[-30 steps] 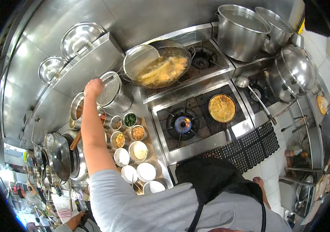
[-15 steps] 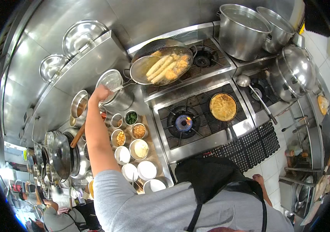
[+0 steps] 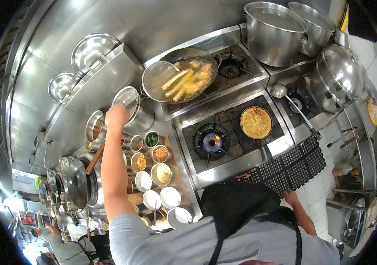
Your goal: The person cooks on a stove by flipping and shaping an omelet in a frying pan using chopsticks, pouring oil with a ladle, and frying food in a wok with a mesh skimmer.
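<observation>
My left hand (image 3: 117, 116) grips the handle of a round mesh strainer (image 3: 156, 79). The strainer is at the left side of a wok (image 3: 184, 54) of oil. Long golden dough sticks (image 3: 177, 85) and smaller fried pieces (image 3: 202, 76) lie in the oil, some close against or overlapping the mesh; I cannot tell whether it bears them. My right hand (image 3: 290, 197) hangs low at my right side, fingers curled, with nothing seen in it. Just beyond my left hand stands a metal pot with a perforated ladle or strainer (image 3: 126, 98) on top.
A small pan (image 3: 256, 123) holds a browned, omelette-like food beside a lit burner (image 3: 212, 142). Several ingredient bowls (image 3: 161, 174) line the left counter. Tall stockpots (image 3: 276, 39) stand at the back right. A ladle (image 3: 294, 106) lies on the range. Other people work at lower left.
The strainer has shifted slightly left with my left hand. The dough sticks look darker and deeper in the oil. My right hand has come up a little, and the view has shifted slightly.
</observation>
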Motion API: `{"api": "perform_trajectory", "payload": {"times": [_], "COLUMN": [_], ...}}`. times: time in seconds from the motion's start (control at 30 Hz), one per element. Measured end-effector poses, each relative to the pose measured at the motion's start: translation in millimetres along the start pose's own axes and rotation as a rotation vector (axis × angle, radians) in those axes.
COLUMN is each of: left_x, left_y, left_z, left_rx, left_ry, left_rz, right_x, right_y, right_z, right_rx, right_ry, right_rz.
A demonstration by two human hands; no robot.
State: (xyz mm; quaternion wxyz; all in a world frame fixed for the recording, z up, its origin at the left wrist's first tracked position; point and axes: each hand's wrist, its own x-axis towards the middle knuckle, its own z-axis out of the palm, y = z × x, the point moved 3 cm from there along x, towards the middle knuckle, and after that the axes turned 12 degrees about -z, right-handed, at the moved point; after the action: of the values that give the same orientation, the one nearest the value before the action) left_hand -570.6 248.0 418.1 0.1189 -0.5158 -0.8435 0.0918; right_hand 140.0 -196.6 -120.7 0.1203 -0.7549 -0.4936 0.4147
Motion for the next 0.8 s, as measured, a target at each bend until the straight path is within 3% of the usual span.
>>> {"api": "perform_trajectory", "payload": {"times": [0.07,0.23,0.5,0.6,0.7,0.73,0.8], "left_x": [-8.3,-20.4,-56.8,-68.0,-74.3,-75.4,-75.8], "left_y": [9.7,27.4,43.7,50.1,47.7,48.3,52.5], "left_z": [-11.8,-40.5,-81.9,-89.5,-91.8,-92.7,-90.0], "left_rx": [0.089,0.279,0.41,0.377,0.351,0.349,0.324], "left_ry": [0.063,0.237,0.37,0.38,0.398,0.399,0.392], "left_rz": [0.013,0.022,0.007,-0.011,-0.034,-0.044,-0.065], "right_x": [20.8,71.1,138.3,163.9,214.3,162.5,164.2], "right_y": [-48.1,-166.7,-219.8,-172.4,-84.8,-166.8,-172.8], "right_z": [6.9,53.3,154.6,203.0,276.4,200.8,217.5], "right_rx": [-0.167,0.174,1.521,1.611,1.631,1.465,1.383], "right_ry": [-0.118,-0.199,0.255,0.193,-0.108,0.061,-0.021], "right_rz": [0.017,0.03,0.644,0.613,0.454,0.648,0.537]}}
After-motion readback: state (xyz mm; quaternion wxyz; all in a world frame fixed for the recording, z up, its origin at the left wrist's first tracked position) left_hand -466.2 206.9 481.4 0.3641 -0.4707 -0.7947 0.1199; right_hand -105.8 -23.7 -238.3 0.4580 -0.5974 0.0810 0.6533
